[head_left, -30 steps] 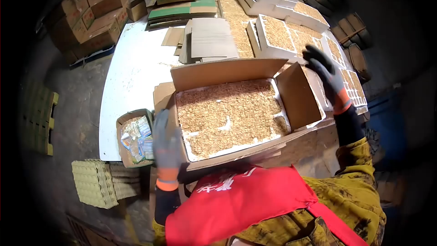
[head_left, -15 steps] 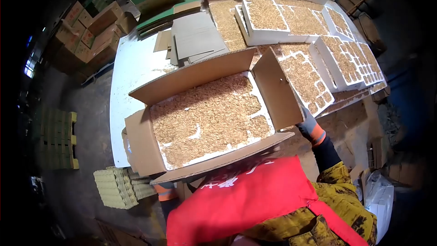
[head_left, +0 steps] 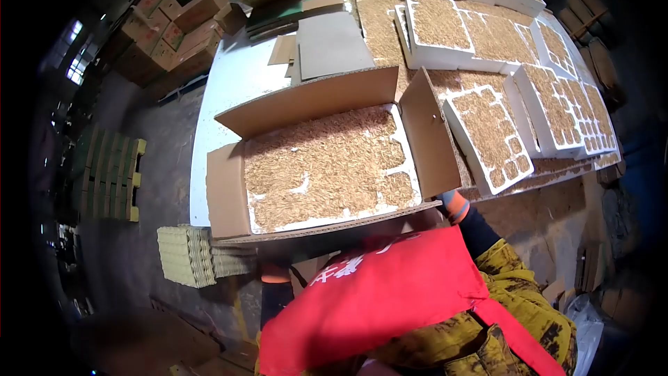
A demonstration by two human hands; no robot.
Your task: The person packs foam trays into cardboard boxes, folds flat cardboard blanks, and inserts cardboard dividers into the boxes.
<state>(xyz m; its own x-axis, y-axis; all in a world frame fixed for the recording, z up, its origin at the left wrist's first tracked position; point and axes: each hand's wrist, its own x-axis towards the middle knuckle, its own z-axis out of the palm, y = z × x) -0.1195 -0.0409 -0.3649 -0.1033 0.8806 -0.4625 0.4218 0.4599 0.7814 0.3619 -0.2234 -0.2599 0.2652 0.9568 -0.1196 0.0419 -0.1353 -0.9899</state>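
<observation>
Well, I see a brown cardboard box (head_left: 435, 141) mid-frame, flaps spread, around a white tray (head_left: 406, 141) packed with tan flakes (head_left: 323, 160). More filled trays (head_left: 438, 58) crowd the upper right. My right grip (head_left: 444, 200) is by the box's lower-right corner, the left cuff (head_left: 275, 278) below its lower left; fingers hidden, I cannot tell either grip's closure or hold.
</observation>
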